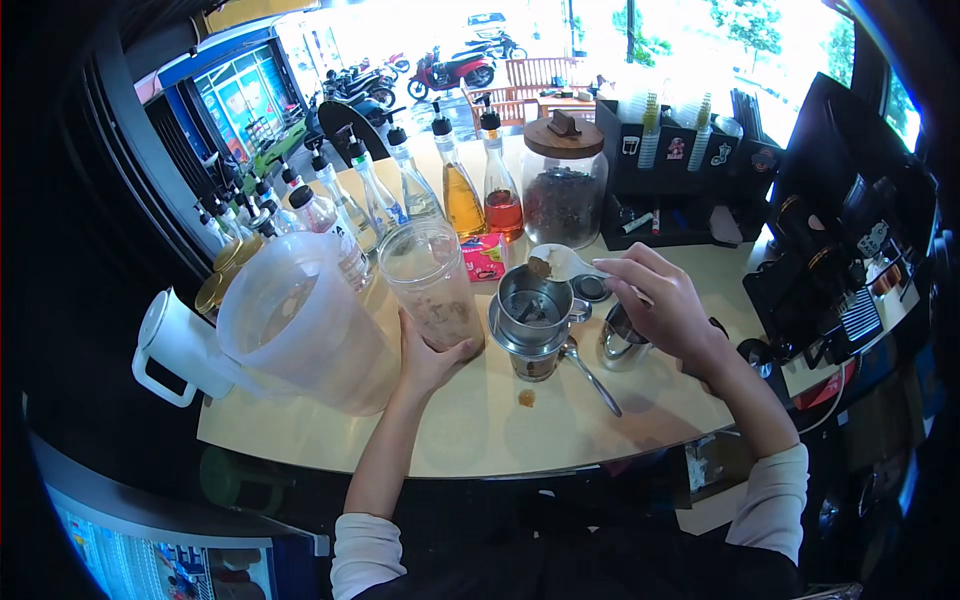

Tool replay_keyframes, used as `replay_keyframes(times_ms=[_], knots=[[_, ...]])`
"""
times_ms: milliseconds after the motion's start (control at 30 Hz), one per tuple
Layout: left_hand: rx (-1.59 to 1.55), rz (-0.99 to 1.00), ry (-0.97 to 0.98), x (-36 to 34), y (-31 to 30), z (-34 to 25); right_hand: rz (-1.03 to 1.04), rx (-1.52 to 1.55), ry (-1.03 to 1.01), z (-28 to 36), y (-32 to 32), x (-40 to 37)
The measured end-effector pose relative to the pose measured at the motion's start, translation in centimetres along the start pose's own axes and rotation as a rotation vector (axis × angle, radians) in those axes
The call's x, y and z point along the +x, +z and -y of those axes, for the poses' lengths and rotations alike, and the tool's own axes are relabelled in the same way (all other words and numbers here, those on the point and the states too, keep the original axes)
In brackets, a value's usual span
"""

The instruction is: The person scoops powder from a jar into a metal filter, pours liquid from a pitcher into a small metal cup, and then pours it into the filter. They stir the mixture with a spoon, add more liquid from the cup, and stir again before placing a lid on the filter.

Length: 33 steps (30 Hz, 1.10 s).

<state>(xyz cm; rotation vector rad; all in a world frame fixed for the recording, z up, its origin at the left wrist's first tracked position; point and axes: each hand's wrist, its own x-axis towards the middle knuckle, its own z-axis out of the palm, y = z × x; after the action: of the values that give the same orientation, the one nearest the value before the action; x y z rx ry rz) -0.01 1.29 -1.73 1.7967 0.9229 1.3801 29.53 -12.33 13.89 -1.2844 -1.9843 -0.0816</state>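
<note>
My left hand (432,360) is wrapped round the lower part of a clear jar (428,275), which has brownish residue on its inside. Between the fingers of my right hand (660,300) is the handle of a white spoon (572,264). Brown powder (540,267) lies in the spoon's bowl, over the rim of an open metal drip coffee filter (535,318). The filter sits on a small glass (535,368). Just right of it lie a metal teaspoon (594,380) and a dark round lid (592,288). A shiny metal cup (622,345) stands below my right hand.
A large translucent pitcher (300,330) and a white jug (175,345) stand at left. Several pump bottles (460,190) line the back beside a wooden-lidded jar (564,195). A pink packet (486,257) lies before them. A black cup organizer (690,170) stands at right. A brown spot (526,398) marks the counter.
</note>
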Motion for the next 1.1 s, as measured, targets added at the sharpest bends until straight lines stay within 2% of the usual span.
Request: replay_keyframes(times_ms=[1100], knots=[[0.023, -0.006, 0.017, 0.0, -0.1, 0.1, -0.024, 0.011, 0.031, -0.2, -0.3, -1.1]])
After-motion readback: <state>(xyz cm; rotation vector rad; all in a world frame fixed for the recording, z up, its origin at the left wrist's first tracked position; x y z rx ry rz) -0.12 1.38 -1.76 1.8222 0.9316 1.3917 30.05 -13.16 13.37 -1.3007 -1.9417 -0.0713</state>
